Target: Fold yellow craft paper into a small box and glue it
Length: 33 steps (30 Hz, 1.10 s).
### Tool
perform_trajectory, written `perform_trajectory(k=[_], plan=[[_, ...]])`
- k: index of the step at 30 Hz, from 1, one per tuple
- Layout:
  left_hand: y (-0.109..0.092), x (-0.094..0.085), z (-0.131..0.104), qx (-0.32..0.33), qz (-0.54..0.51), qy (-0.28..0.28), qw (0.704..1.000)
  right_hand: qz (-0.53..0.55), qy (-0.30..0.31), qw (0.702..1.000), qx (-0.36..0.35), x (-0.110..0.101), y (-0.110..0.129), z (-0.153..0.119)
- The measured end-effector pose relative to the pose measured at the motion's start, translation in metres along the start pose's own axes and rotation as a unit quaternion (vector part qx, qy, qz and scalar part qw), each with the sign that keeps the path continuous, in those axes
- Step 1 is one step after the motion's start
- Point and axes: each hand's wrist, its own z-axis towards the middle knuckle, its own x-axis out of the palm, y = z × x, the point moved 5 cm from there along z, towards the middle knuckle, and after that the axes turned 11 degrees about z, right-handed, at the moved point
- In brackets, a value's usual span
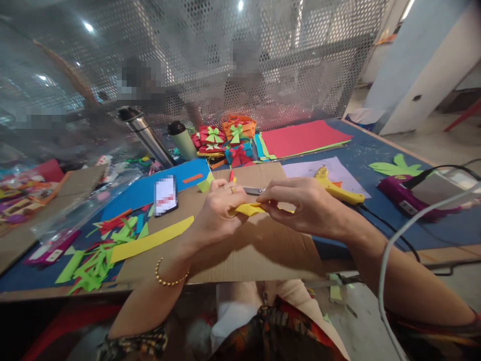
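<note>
Between my two hands, above a brown cardboard sheet point(225, 260), is a folded piece of yellow paper point(251, 208). My left hand point(221, 208) has its fingers wrapped round the paper's left part. The thumb and fingertips of my right hand point(296, 203) pinch its right part. Just behind the fingers lie scissors point(252, 190), partly hidden by the hands. A long yellow strip point(154, 239) rests on the cardboard left of my left hand. Beyond my right hand a yellow glue gun point(340, 190) lies on a lilac sheet point(338, 170).
A phone point(165, 195) and green and red paper scraps point(93, 260) lie at left. Two bottles point(146, 138), small paper bags with bows point(238, 138) and red sheets point(304, 138) stand or lie behind. A grey cable point(387, 271) crosses near my right forearm.
</note>
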Motion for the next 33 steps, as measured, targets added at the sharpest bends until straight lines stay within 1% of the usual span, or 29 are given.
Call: perform_trajectory(k=[3,7,16,25,29,33], plan=[[0.002,0.002,-0.002,0.011,-0.018,0.024,0.999,-0.014,0.027,0.999,0.037,0.004,-0.004,-0.002],[0.005,0.004,-0.004,-0.004,-0.006,0.045,0.999,-0.033,0.060,0.995,0.074,0.006,-0.007,-0.002],[0.003,0.010,-0.005,-0.014,0.002,0.079,0.997,-0.037,0.082,0.990,0.112,0.010,-0.010,-0.001],[0.011,0.012,-0.004,-0.056,-0.034,0.104,0.992,-0.036,0.069,0.991,0.111,0.009,-0.010,-0.001],[0.018,0.013,-0.005,-0.065,-0.029,0.097,0.993,-0.023,0.050,0.992,0.110,0.005,-0.009,0.001],[0.023,0.008,-0.003,-0.064,-0.024,0.075,0.995,0.018,0.019,0.995,0.097,-0.008,-0.010,0.005]])
